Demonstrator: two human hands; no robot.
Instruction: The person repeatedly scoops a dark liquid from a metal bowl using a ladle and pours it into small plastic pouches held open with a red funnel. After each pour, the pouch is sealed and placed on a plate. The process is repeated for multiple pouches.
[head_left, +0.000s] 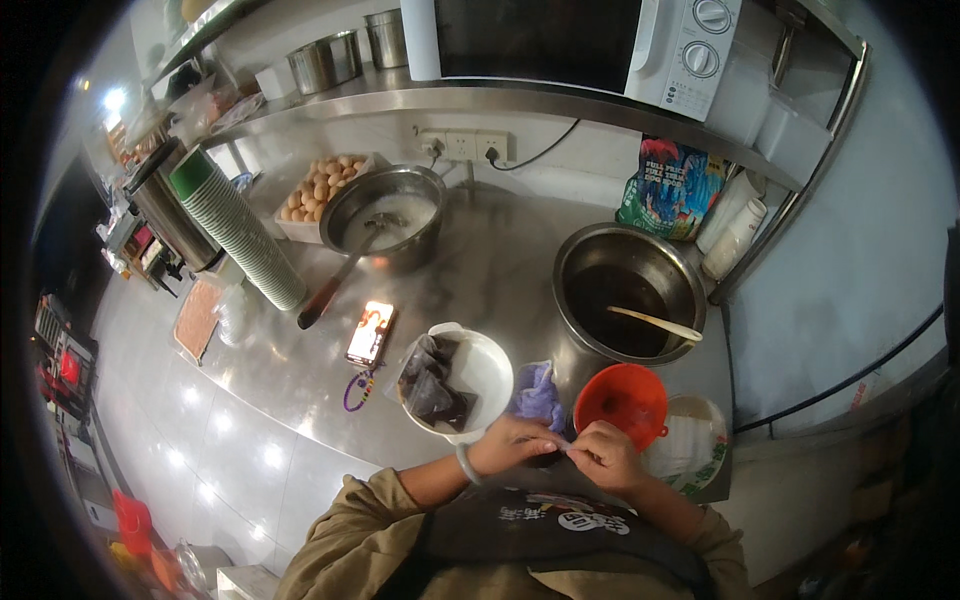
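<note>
My left hand and my right hand meet close in front of my apron. Between their fingertips they pinch a thin, translucent strip of what looks like plastic film; whatever hangs below it is mostly hidden. Just left of them, a white bowl holds dark-filled clear plastic bags. A crumpled purple cloth lies directly beyond my left fingers. Beside my right hand is a red plastic funnel. Behind it stands a steel basin of dark liquid, a pale-handled utensil resting on its rim.
A steel pot holds whitish liquid and a ladle. Stacked paper cups, a lit phone and a crate of eggs are leftward. Round-lidded packaging sits right. A shelf with a microwave overhangs the counter.
</note>
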